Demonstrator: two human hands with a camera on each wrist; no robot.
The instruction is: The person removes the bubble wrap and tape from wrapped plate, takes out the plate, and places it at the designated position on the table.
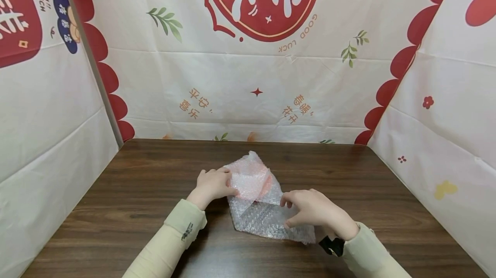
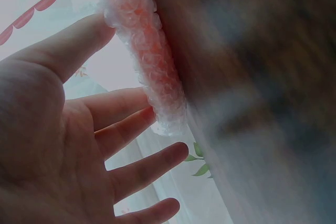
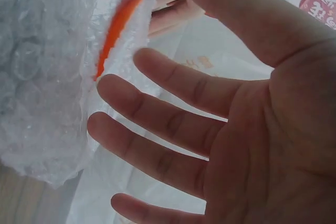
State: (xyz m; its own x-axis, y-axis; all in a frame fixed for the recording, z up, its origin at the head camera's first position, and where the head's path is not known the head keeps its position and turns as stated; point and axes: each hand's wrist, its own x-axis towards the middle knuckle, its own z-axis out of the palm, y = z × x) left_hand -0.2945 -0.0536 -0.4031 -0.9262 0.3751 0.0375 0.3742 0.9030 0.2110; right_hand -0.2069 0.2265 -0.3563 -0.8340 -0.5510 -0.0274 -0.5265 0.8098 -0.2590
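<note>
On the table lies a sheet of clear bubble wrap [image 1: 271, 222], partly folded over a flat orange-red thing [image 1: 266, 186] whose kind I cannot tell through the layers. My left hand [image 1: 214, 184] is at the left edge of the folded part, thumb and fingertips touching it. In the left wrist view its fingers are spread and fairly straight beside the padded edge [image 2: 149, 51]. Over the right part of the sheet is my right hand [image 1: 315, 209], fingers loosely bent. The right wrist view shows its fingertips close to the raised wrap [image 3: 42, 72]; contact is unclear. An orange edge [image 3: 116, 32] shows inside the fold.
The dark wooden table [image 1: 155, 174] extends around the wrap on both sides. A printed white cloth [image 1: 240, 71] hangs behind it, with white cloth side walls left and right. A black strap [image 1: 332, 246] is at my right wrist.
</note>
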